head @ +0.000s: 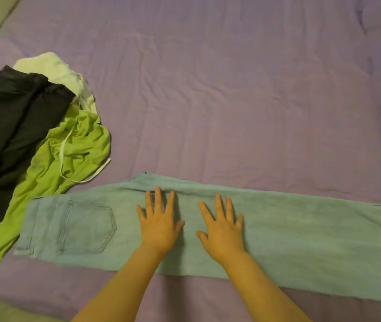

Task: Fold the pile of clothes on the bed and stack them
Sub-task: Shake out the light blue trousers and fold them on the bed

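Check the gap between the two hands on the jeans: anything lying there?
Only bare denim of the light blue jeans shows between left hand and right hand, in the head view.

Light blue jeans [277, 231] lay flat across the near part of the bed, folded lengthwise, back pocket up at the left end, legs running off to the right. Left of them sat an unfolded heap: a lime-green garment [52, 173] with white trim, black trousers [10, 117], and a pale cream piece [52, 68] behind.

Pale blue jeans [277, 233] on a lilac sheet [231, 89]; lime green top [52, 163], black trousers [10, 117], and something cream, perhaps white [50, 68].
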`<state>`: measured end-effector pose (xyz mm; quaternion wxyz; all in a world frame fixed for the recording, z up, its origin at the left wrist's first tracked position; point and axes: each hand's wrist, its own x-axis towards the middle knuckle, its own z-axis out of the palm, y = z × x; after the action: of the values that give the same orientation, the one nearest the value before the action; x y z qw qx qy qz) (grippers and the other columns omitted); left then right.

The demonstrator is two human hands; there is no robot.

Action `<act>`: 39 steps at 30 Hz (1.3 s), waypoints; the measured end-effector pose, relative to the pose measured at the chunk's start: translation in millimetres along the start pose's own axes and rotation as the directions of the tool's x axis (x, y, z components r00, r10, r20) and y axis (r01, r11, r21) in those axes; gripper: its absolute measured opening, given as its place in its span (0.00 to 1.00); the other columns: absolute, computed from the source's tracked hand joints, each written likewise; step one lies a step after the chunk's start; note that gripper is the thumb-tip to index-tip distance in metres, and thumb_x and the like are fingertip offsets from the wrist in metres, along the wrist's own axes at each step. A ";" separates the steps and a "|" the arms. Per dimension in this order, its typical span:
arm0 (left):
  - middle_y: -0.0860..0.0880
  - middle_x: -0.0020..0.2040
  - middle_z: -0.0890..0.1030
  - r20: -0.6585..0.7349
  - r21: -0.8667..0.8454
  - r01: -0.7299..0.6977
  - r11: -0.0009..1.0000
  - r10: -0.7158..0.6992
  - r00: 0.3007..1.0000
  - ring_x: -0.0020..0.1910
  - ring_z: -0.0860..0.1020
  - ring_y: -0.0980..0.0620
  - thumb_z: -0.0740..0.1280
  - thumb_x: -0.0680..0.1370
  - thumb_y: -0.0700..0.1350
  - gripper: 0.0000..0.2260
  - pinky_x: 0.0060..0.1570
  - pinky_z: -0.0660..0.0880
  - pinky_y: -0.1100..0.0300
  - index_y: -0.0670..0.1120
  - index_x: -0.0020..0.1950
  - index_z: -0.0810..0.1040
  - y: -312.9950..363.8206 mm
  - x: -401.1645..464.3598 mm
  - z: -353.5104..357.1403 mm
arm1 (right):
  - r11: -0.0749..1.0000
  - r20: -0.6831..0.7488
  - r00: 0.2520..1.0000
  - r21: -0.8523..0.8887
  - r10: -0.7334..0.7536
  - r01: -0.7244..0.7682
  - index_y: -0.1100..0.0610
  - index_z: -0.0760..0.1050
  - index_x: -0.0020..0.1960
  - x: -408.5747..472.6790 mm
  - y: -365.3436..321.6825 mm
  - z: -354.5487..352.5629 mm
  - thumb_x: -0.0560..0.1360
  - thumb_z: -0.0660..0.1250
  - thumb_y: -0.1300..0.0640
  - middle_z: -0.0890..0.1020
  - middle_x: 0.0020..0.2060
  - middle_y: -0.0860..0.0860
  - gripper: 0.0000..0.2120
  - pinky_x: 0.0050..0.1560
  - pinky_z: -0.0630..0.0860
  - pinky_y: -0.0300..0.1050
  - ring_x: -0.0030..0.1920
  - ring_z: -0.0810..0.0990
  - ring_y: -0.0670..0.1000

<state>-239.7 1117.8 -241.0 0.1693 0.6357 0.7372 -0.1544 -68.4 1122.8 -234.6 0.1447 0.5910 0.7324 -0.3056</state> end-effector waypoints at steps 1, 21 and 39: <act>0.44 0.73 0.27 0.020 -0.008 0.016 1.000 -0.015 1.000 0.75 0.34 0.37 0.57 0.75 0.67 0.41 0.70 0.40 0.35 0.54 0.76 0.34 -9.6 6.7 -1.6 | 1.000 0.014 1.000 -0.019 0.005 -0.004 0.42 0.35 0.76 7.5 -4.5 0.8 0.78 0.55 0.38 0.31 0.75 0.53 0.37 0.70 0.45 0.71 0.74 0.30 0.61; 0.44 0.79 0.47 -0.025 -0.122 0.088 0.989 -0.092 0.995 0.77 0.46 0.44 0.59 0.80 0.56 0.29 0.74 0.47 0.45 0.52 0.78 0.52 -217.2 -9.3 -6.1 | 0.968 0.110 0.994 -0.246 -0.012 0.039 0.46 0.39 0.77 45.4 -160.0 27.1 0.78 0.55 0.39 0.32 0.75 0.57 0.36 0.70 0.43 0.69 0.74 0.32 0.61; 0.41 0.62 0.77 0.376 -0.864 0.494 0.097 -0.527 0.762 0.59 0.76 0.41 0.70 0.73 0.59 0.30 0.59 0.73 0.50 0.40 0.66 0.72 -349.2 -14.2 -18.0 | 0.960 0.205 0.973 -0.233 -0.105 0.153 0.41 0.35 0.76 71.1 -248.7 51.4 0.76 0.56 0.36 0.34 0.76 0.53 0.39 0.70 0.46 0.70 0.75 0.32 0.60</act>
<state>-584.3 1062.9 -214.2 0.4279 0.1213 0.8566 0.2616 -331.8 1117.8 -246.3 0.2663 0.4870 0.7847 -0.2758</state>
